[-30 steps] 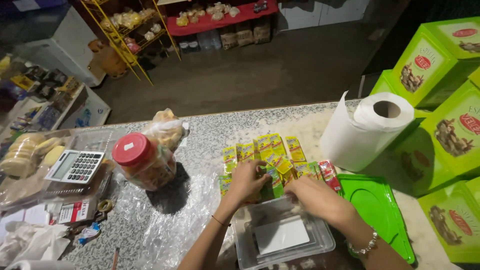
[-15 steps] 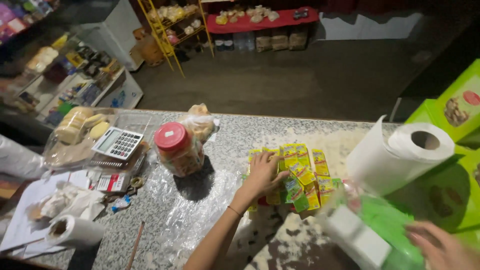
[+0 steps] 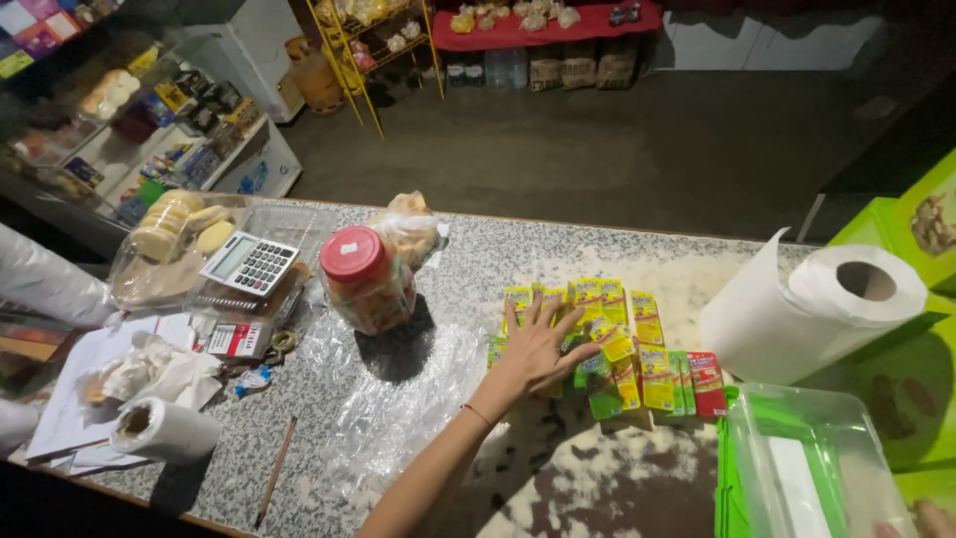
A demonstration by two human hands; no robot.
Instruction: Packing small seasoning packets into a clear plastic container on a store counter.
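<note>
My left hand (image 3: 538,351) lies flat with spread fingers on a spread of small yellow, green and red sachets (image 3: 637,344) on the speckled stone counter (image 3: 478,259). Only a fingertip of my right hand (image 3: 926,518) shows at the bottom right corner, beside a clear plastic box (image 3: 812,463) that rests over a green lid (image 3: 725,478). Whether that hand grips the box is hidden by the frame edge.
A large white paper roll (image 3: 807,309) stands right of the sachets, with green cartons (image 3: 916,259) behind it. A red-lidded jar (image 3: 366,281), a bag of buns (image 3: 410,231), a calculator (image 3: 249,264), a small paper roll (image 3: 164,430) and a pencil (image 3: 273,470) lie to the left.
My right hand has pulled the clear box off the sachets toward the lower right. The left hand has stayed pressed on the sachets. The view has swung left.
</note>
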